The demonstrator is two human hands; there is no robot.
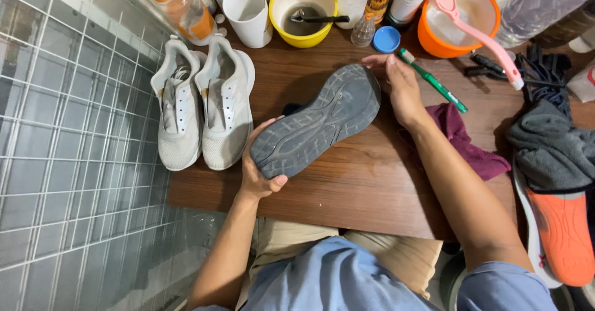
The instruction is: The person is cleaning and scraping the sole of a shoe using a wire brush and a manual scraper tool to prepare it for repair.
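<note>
My left hand (259, 168) grips the heel end of a dark shoe (316, 122), which is turned over so its worn grey sole faces up, lying diagonally above the wooden table (347, 193). My right hand (400, 85) rests against the toe end of that sole and holds a green toothbrush (432, 80), its white bristle head near my fingers and its handle pointing right. A yellow bowl (304, 10) with dark liquid and a utensil in it stands at the back of the table.
A pair of light grey sneakers (201, 103) lies left of the dark shoe. At the back stand a white mug (246, 12), bottles, a blue cap (387, 39) and an orange bowl (457, 20) with a pink brush. A maroon cloth (471, 147) and an orange-soled shoe (561, 230) lie right. Wire grid panels stand left.
</note>
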